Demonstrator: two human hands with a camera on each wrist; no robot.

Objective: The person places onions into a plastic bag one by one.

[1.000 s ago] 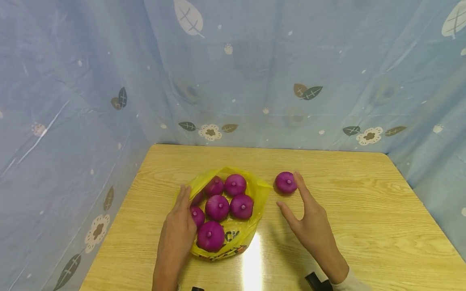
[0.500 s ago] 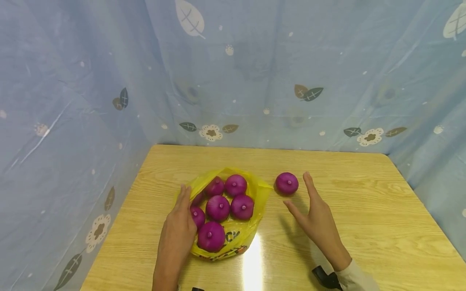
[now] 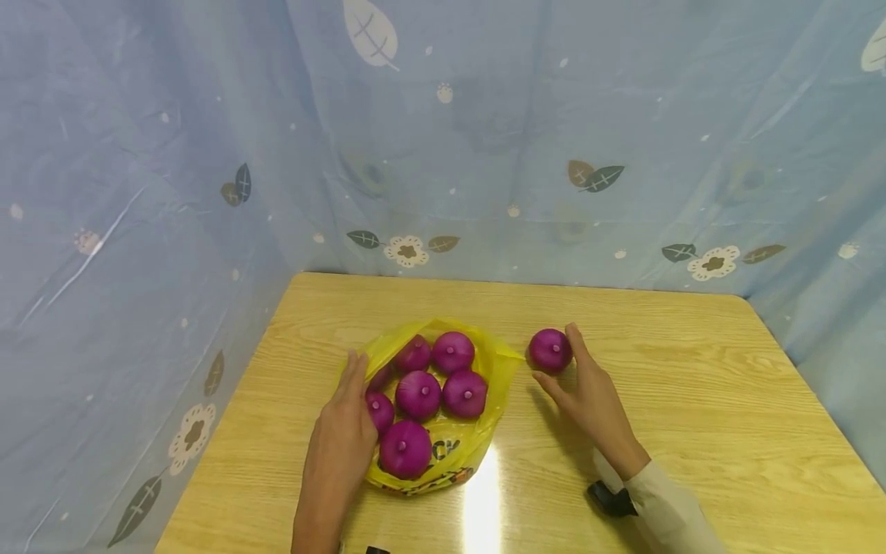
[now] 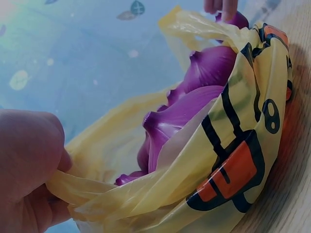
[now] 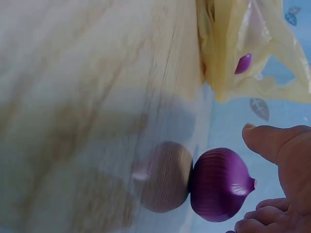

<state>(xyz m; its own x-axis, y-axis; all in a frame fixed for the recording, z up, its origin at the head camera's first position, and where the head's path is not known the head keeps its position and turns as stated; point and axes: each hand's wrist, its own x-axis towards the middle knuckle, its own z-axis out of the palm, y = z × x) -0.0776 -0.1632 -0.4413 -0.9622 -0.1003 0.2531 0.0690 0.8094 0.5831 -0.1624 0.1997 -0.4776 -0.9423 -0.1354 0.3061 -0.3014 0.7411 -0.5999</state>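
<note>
My left hand (image 3: 339, 442) grips the left rim of a yellow plastic bag (image 3: 500, 377). In the left wrist view, the rim of the bag (image 4: 112, 201) is pinched between the thumb and fingers. Several purple onions (image 3: 418, 395) lie inside the open-mouthed bag; the left hand partly covers those at its left. Outside it, a single purple onion (image 3: 550, 350) sits on the table just right of the bag. My right hand (image 3: 598, 408) is beside this onion, thumb and fingers spread. The right wrist view shows a gap between the thumb and the lone onion (image 5: 218, 184).
The light wooden table (image 3: 692, 400) extends right of the right hand and behind the bag. A blue curtain (image 3: 512, 138) with leaf and flower prints hangs along its back and sides. A dark wrist device (image 3: 611, 500) shows at the right sleeve.
My right hand first drew back to the right from the lone onion, then came back close around it. The left hand keeps its hold on the bag. The head view has shifted slightly.
</note>
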